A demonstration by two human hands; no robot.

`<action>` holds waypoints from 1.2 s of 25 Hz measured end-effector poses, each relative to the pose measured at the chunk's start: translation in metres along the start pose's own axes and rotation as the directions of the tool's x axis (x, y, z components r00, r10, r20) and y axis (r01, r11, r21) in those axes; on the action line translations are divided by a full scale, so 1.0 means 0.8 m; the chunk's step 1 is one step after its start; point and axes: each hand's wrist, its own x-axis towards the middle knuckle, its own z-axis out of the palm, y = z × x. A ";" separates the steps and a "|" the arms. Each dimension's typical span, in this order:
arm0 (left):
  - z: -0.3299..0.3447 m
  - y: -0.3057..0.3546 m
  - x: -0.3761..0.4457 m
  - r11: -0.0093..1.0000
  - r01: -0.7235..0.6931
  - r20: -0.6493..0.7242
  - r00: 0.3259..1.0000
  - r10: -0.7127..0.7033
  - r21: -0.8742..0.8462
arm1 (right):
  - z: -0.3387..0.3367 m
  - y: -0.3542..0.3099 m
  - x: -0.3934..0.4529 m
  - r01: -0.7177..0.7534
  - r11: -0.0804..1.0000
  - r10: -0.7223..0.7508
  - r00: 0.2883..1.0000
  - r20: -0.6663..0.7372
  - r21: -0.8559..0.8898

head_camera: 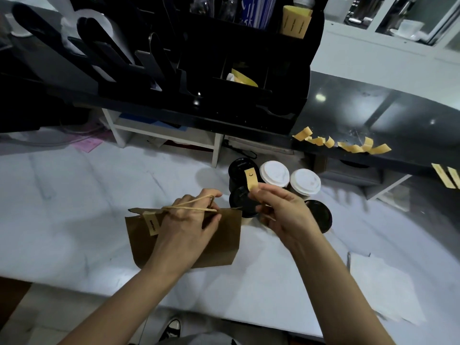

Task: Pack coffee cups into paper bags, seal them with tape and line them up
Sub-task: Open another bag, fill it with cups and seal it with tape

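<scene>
Fingers (211, 221) of your left hand (189, 220) curl round the top edge and twine handles of a brown paper bag (224, 245) lying on the pale counter (74, 207), one tape strip (152, 224) already stuck across its mouth. Your right hand (281, 210) pinches a second tape strip (251, 180) between thumb and forefinger, above the bag's open corner. Just beyond, lidded coffee cups (273, 174), black and white, stand unpacked. More cut strips (358, 146) hang from the dark ledge at right. Judging by this, sealing is half done, with most cups still to bag.
</scene>
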 end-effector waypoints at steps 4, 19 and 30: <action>-0.001 0.001 0.002 1.000 -0.003 0.018 1.000 0.004 -0.008 | 0.018 0.021 -0.033 0.091 0.995 -0.092 0.996 -0.021 -0.032; -0.003 0.001 -0.002 0.999 -0.031 0.037 0.999 0.031 -0.007 | 0.049 0.067 -0.055 0.202 0.971 -0.224 0.955 -0.195 -0.127; -0.008 0.005 -0.006 0.998 -0.049 0.030 0.998 0.051 -0.046 | 0.049 0.073 -0.044 0.246 0.967 -0.253 0.961 -0.112 -0.072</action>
